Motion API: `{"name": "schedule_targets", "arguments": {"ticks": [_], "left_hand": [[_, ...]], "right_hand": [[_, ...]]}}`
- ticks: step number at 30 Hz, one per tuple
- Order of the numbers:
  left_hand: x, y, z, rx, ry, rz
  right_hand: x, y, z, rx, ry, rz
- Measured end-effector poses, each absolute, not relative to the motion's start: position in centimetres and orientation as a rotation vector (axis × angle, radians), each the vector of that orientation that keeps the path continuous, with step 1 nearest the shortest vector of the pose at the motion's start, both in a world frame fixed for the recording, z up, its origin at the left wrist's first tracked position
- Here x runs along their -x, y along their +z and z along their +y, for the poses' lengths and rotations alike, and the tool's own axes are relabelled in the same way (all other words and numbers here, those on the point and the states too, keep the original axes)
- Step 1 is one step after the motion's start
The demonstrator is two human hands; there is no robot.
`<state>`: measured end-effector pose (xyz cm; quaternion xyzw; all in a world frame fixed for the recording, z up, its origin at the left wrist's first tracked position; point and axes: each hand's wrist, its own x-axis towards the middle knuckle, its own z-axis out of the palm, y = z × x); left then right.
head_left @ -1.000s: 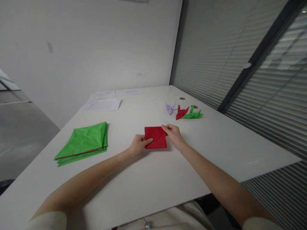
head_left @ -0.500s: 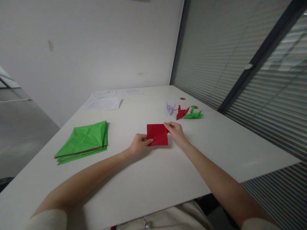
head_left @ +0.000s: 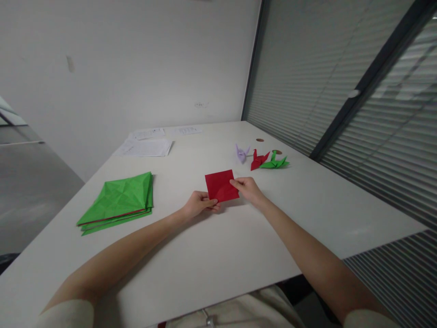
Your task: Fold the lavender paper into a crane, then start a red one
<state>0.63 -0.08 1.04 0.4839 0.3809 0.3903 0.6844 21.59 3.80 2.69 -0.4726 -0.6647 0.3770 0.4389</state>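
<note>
A red square of origami paper (head_left: 221, 186) is held just above the table, tilted slightly. My left hand (head_left: 201, 203) pinches its lower left edge, thumb on top and fingers underneath. At the right edge, my right hand (head_left: 247, 187) grips the same sheet between thumb and fingers. Beyond my right hand stand three folded paper cranes: a purple crane (head_left: 242, 154), a red crane (head_left: 259, 159) and a green crane (head_left: 275, 161). Whether the red square has more than one layer I cannot tell.
On the left lies a stack of creased paper sheets (head_left: 124, 196), mostly green with a red one among them. White printed papers (head_left: 146, 147) rest toward the back of the white table (head_left: 218, 264). Two round holes are near its right edge, beside a glass partition with blinds (head_left: 307, 82).
The red square has turned a little counterclockwise and its top has shifted left. My right hand has slid from its top right corner down to the right edge.
</note>
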Motion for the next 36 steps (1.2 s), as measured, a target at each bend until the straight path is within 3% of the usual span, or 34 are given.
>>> {"name": "schedule_targets", "arguments": {"ticks": [16, 20, 25, 29, 36], "left_hand": [[-0.2, 1.5, 0.4, -1.131, 0.918, 0.778], [0.5, 1.9, 1.2, -1.281, 1.180, 0.878], [1.1, 3.1, 1.0, -2.130, 1.503, 1.120], [1.0, 4.0, 0.1, -2.454, 1.520, 1.080], [1.0, 3.4, 0.3, -2.411, 1.511, 1.037]], "right_hand": [[-22.5, 3.1, 4.0, 1.145, 1.136, -1.845], [-22.8, 3.2, 4.0, 1.060, 0.752, -1.999], [-22.3, 3.5, 3.5, 0.801, 0.220, -2.065], [-21.6, 3.5, 2.8, 0.724, 0.099, -2.128], [-20.8, 3.3, 2.2, 0.691, 0.045, -2.131]]}}
